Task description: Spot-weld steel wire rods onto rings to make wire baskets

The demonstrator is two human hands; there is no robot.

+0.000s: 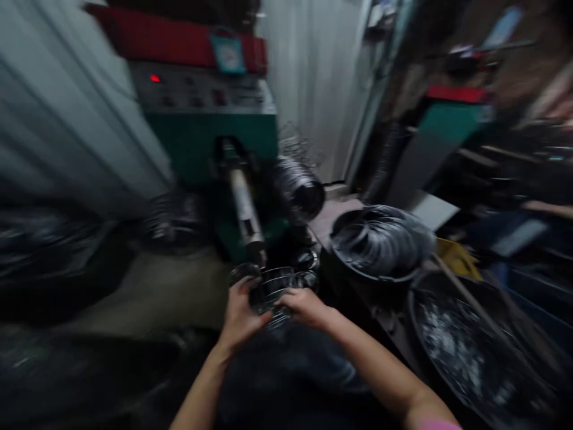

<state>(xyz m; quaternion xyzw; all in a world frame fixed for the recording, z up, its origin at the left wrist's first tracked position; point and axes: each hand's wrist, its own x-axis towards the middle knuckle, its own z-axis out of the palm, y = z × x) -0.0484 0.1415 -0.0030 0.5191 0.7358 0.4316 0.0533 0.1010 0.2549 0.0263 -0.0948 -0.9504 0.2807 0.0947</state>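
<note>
My left hand and my right hand both grip a small round wire basket held low in front of me. The left hand's fingers curl round its left rim; the right hand's fingers close over its right rim. Just above the basket a metal arm juts out from a green and red machine. The picture is smeared by motion.
A black tub of stacked wire rings stands to the right, with a larger dark tub of metal parts nearer me. Another stack of rings sits beside the machine. A second green machine stands far right.
</note>
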